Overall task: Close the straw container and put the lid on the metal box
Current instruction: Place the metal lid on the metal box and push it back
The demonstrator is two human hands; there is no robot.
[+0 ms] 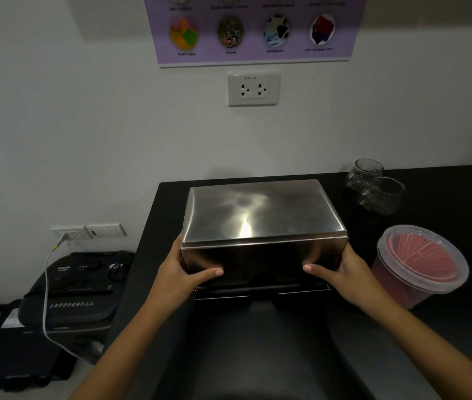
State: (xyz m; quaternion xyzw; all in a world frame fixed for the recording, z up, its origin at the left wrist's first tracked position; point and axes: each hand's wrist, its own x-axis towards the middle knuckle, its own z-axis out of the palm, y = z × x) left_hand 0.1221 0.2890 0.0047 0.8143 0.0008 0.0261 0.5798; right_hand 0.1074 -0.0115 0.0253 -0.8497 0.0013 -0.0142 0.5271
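Left hand (184, 269) clamped on the left end of the lid (260, 217), thumb lying across its front face. Right hand (336, 271) clamped likewise on the right end, thumb pointing inward. Lid shiny steel, held level over the box (260, 291), of which only a dark strip shows beneath the front edge; seated or just above, hard to tell. Box on a black counter (445, 342), close to the wall. Just right of the right hand, straw tub (422, 262), clear plastic, full of pink straws, its cover on. Behind it, near the wall, two glass jars (373, 186). Left of the counter, lower down, a black shredder (76, 290) with a white cable (45, 298) up to a wall socket (68, 232). Above the lid, another socket (253, 88) and a purple poster (253, 27).
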